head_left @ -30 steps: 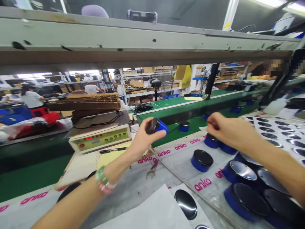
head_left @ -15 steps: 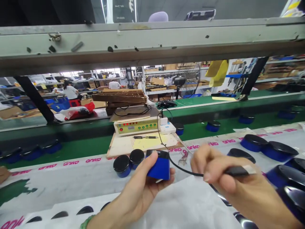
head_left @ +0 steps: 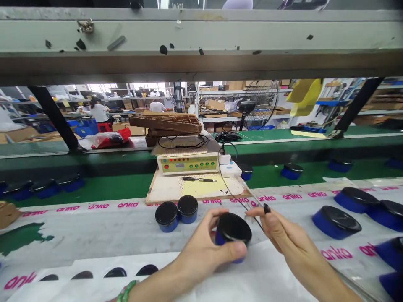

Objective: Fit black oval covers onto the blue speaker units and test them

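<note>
My left hand (head_left: 206, 251) is wrapped round a small round blue unit with a black top (head_left: 233, 230), held just above the bench. My right hand (head_left: 277, 230) pinches the black plug (head_left: 267, 208) of a thin black cable (head_left: 228, 184) right beside that unit. The cable runs back to a white adapter (head_left: 225, 159) by the yellow-faced test box (head_left: 189, 163). Two more small blue units (head_left: 176, 213) stand side by side just behind my left hand.
The test box sits on a wooden board (head_left: 163, 191) with a black pen (head_left: 199, 179) on a yellow sheet. Larger blue discs with black tops (head_left: 336, 220) lie at the right. A green conveyor (head_left: 110, 186) carries more blue units. A grey shelf beam (head_left: 201, 42) spans overhead. People work far behind.
My view has swung left and down. My left hand has turned the blue unit so its black top faces up, and my right hand has slid along the cable to the plug.
</note>
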Demonstrator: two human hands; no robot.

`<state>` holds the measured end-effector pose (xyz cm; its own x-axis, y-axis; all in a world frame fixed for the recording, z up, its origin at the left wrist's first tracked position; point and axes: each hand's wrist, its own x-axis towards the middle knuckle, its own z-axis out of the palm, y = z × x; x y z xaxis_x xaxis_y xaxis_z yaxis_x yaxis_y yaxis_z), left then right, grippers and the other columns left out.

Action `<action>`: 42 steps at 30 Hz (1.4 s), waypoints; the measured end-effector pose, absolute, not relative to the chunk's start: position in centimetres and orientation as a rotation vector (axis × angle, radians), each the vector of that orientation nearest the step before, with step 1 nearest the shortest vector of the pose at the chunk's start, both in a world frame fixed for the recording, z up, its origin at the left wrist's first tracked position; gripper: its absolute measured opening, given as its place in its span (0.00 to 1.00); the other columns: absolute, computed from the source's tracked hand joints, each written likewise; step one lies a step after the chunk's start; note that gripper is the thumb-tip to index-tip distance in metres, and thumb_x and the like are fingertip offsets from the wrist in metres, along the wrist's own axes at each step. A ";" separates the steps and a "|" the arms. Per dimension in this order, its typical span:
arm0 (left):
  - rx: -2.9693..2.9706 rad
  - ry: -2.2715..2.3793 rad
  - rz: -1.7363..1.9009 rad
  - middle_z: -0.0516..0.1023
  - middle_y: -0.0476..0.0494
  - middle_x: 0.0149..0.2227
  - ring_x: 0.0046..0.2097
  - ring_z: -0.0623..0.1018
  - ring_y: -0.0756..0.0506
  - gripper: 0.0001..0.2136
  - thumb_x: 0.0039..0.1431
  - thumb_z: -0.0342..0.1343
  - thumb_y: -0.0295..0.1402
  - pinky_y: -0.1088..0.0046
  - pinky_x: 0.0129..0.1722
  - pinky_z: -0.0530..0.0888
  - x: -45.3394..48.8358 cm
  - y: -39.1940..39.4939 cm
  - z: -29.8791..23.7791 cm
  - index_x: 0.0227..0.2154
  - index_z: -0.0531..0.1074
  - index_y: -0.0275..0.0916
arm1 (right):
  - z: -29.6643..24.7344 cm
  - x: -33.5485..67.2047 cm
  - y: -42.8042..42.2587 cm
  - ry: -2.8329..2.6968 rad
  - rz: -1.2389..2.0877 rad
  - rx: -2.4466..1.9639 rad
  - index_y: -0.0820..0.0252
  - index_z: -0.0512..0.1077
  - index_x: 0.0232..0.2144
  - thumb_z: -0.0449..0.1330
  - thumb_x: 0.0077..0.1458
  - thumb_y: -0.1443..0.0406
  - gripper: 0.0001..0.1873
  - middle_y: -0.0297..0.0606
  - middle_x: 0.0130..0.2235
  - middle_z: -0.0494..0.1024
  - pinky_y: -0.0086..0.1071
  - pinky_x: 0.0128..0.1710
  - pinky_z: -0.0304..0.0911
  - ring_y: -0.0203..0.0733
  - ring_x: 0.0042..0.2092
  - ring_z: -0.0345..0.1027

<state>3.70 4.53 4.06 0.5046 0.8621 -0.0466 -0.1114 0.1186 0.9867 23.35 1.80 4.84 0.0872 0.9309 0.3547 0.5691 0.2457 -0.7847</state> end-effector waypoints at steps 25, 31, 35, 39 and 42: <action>1.967 1.047 0.790 0.72 0.48 0.51 0.49 0.76 0.39 0.32 0.42 0.64 0.34 0.56 0.48 0.76 0.8 3.1 9.3 0.51 0.60 0.56 | 4.8 21.3 -0.4 -1.458 1.154 -0.955 0.53 0.53 0.32 0.52 0.58 0.46 0.20 0.30 0.34 0.58 0.28 0.30 0.55 0.35 0.32 0.53; 2.124 1.026 0.940 0.75 0.51 0.47 0.46 0.78 0.38 0.28 0.43 0.63 0.33 0.55 0.44 0.78 0.8 2.8 9.5 0.48 0.62 0.59 | 5.0 21.0 -1.2 -1.503 1.256 -0.918 0.42 0.51 0.49 0.55 0.56 0.45 0.25 0.32 0.42 0.64 0.26 0.26 0.50 0.30 0.27 0.51; 2.197 0.962 1.019 0.73 0.53 0.48 0.46 0.79 0.42 0.28 0.42 0.61 0.29 0.61 0.47 0.77 0.9 2.8 9.8 0.48 0.62 0.58 | 5.0 21.0 -1.2 -1.542 1.206 -0.920 0.36 0.50 0.55 0.55 0.57 0.46 0.28 0.35 0.47 0.65 0.28 0.29 0.55 0.34 0.32 0.61; 2.233 0.901 1.068 0.73 0.54 0.48 0.46 0.78 0.46 0.28 0.41 0.60 0.26 0.69 0.48 0.76 1.1 2.6 10.3 0.47 0.63 0.55 | 5.0 20.9 -1.3 -1.593 1.164 -0.909 0.40 0.52 0.58 0.55 0.58 0.48 0.28 0.40 0.49 0.68 0.30 0.30 0.59 0.40 0.37 0.67; 2.252 0.898 1.089 0.72 0.55 0.48 0.48 0.77 0.47 0.28 0.41 0.60 0.25 0.73 0.48 0.75 1.1 2.6 10.5 0.47 0.64 0.55 | 5.1 20.9 -1.3 -1.599 1.147 -0.906 0.44 0.53 0.59 0.55 0.58 0.48 0.30 0.43 0.50 0.68 0.31 0.30 0.62 0.41 0.37 0.69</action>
<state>1.09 2.55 10.52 0.4682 0.7304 0.4973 0.3492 -0.6699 0.6552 20.92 -1.29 5.09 -0.2879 0.9202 0.2654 0.0433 0.2894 -0.9562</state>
